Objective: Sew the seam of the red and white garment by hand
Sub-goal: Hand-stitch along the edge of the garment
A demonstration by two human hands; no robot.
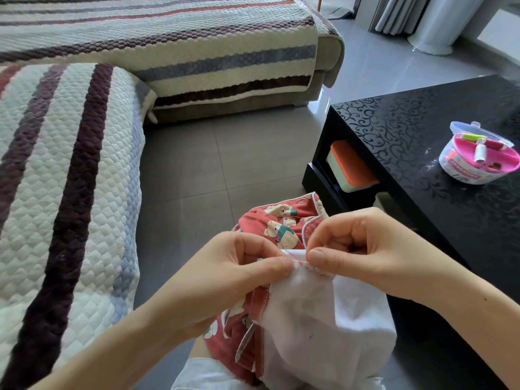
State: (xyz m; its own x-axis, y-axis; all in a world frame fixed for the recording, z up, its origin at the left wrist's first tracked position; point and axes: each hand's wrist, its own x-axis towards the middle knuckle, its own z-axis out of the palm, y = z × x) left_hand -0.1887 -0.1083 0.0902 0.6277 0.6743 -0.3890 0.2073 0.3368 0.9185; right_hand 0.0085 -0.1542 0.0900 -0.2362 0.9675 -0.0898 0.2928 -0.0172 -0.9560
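The red and white garment point(309, 319) lies on my lap, its white lining turned up and its red bear-print side showing behind my hands. My left hand point(239, 266) pinches the white edge at the seam between thumb and fingers. Right beside it, my right hand point(360, 249) pinches the same seam, thumb pressed on the cloth. Pink thread point(295, 256) runs in short stitches between the two thumbs. The needle is too small to make out.
A black patterned coffee table point(422, 153) stands to the right, carrying a round sewing kit box point(478, 156) with thread spools. An orange-lidded box point(351, 167) sits on its lower shelf. A striped quilted sofa point(70, 164) fills the left; grey tiled floor lies between.
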